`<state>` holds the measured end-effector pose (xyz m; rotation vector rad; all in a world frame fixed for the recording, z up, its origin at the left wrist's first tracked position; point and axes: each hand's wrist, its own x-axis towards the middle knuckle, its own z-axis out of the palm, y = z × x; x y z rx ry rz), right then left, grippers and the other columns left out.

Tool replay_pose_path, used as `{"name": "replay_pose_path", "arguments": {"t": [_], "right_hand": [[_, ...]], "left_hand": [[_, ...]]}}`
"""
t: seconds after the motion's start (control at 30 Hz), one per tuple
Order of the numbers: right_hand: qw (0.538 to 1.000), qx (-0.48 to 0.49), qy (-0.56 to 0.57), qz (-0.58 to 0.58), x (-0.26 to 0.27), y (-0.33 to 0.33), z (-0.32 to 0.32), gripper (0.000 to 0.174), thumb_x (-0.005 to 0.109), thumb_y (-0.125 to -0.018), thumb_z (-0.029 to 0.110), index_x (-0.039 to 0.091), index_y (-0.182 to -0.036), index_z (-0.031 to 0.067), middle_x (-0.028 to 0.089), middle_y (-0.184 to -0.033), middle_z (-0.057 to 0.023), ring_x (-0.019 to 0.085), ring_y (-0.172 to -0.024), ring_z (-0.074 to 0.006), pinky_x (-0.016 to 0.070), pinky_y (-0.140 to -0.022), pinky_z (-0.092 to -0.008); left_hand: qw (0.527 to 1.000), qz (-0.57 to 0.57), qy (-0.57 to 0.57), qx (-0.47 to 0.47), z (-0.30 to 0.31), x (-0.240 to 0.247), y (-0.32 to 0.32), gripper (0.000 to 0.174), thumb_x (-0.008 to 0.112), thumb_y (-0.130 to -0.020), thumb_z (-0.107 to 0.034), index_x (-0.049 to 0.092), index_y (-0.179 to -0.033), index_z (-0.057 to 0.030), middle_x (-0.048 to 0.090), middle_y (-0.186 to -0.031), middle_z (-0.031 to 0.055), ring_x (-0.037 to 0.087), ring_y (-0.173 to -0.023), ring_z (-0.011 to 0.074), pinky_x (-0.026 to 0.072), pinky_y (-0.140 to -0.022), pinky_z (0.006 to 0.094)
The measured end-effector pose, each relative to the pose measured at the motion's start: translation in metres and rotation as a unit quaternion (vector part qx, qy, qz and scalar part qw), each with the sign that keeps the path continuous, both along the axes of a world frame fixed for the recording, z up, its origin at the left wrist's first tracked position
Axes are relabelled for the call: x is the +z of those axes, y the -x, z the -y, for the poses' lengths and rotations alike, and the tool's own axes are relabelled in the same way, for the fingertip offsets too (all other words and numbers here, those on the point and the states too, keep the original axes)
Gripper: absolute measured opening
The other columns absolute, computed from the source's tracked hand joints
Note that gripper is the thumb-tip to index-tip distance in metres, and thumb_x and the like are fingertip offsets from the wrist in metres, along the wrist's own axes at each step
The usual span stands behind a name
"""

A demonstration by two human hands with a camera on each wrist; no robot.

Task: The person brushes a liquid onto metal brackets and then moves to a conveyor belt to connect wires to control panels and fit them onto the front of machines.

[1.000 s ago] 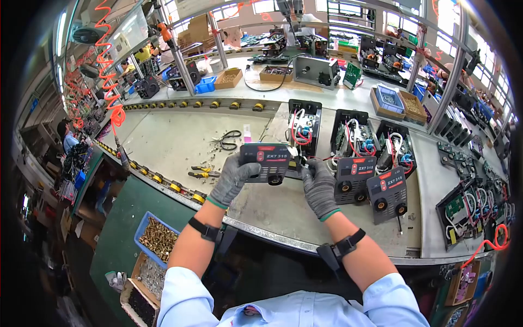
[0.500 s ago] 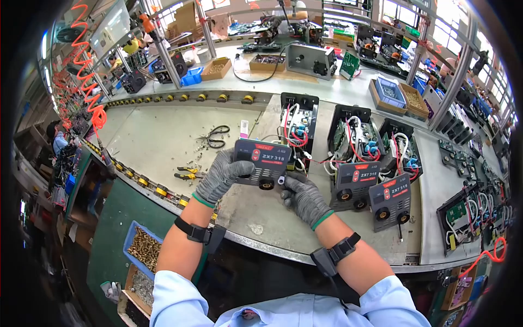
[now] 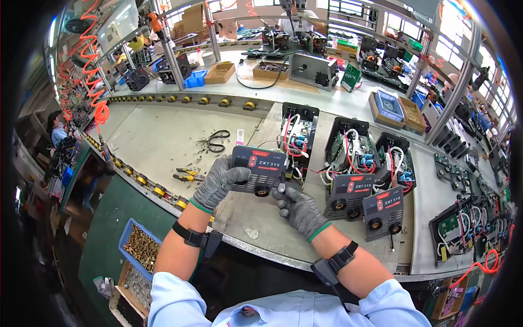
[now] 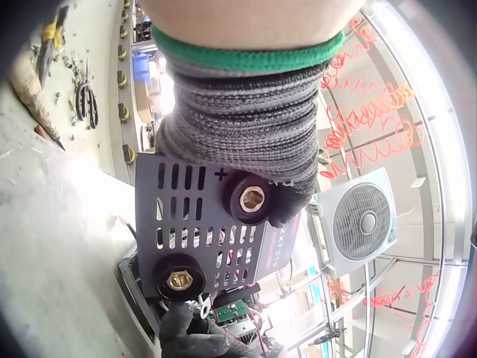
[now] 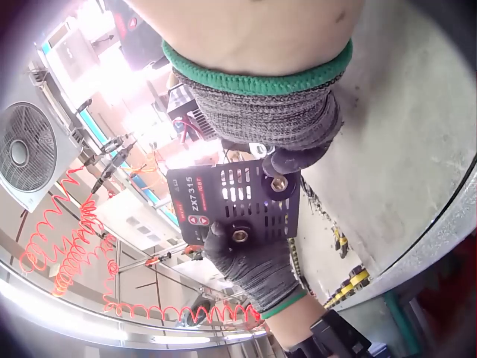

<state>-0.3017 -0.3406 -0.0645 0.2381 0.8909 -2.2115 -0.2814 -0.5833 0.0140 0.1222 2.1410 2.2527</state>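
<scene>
My gloved left hand (image 3: 219,184) grips a dark front panel (image 3: 257,166) marked ZX7 315 by its left side, thumb across the face. The panel stands tilted above the bench, and two brass-centred sockets show on it in the left wrist view. At its lower right corner, my gloved right hand (image 3: 305,211) pinches a small metal ring terminal (image 4: 204,306), just beside one socket (image 4: 179,279). Behind the panel sits an open welder unit (image 3: 298,133) with red and white wires. To the right are two similar units, each with a front panel (image 3: 383,211) before it.
Scissors (image 3: 217,140) and yellow-handled pliers (image 3: 188,175) lie left on the bench among metal scraps. A roller track (image 3: 204,101) borders the bench. Below left stands a blue bin (image 3: 131,224) of brass parts. More circuit assemblies (image 3: 463,231) lie at right.
My right hand has come from the wires behind the panel to its lower right corner, where the ring terminal now shows at its fingertips. The left hand still holds the panel.
</scene>
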Motion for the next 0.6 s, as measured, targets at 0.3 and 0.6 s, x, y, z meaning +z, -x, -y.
{"name": "replay_pose_path", "arguments": {"t": [0.3, 0.6], "right_hand": [[0.998, 0.019, -0.025, -0.049, 0.009, 0.003, -0.005, 0.032, 0.067, -0.099, 0.036, 0.065, -0.113, 0.0079, 0.07, -0.093, -0.0049, 0.058, -0.062, -0.0079, 0.0426, -0.046, -0.0208], [0.962, 0.026, -0.177, -0.208, 0.037, 0.013, 0.006, 0.026, 0.07, -0.096, 0.03, 0.066, -0.1, 0.0049, 0.06, -0.074, 0.0012, 0.052, -0.052, -0.0038, 0.0394, -0.042, -0.0176]], "left_hand": [[0.999, 0.018, 0.013, 0.028, 0.0, -0.002, -0.008, 0.055, 0.079, -0.079, -0.037, 0.067, -0.114, 0.0038, 0.072, -0.097, 0.0073, 0.068, -0.085, 0.0136, 0.058, -0.077, 0.0286], [0.989, 0.047, -0.133, 0.051, 0.016, -0.023, 0.0, 0.041, 0.078, -0.084, -0.031, 0.07, -0.108, 0.0007, 0.071, -0.093, 0.0047, 0.067, -0.081, 0.0118, 0.0584, -0.072, 0.0277]]}}
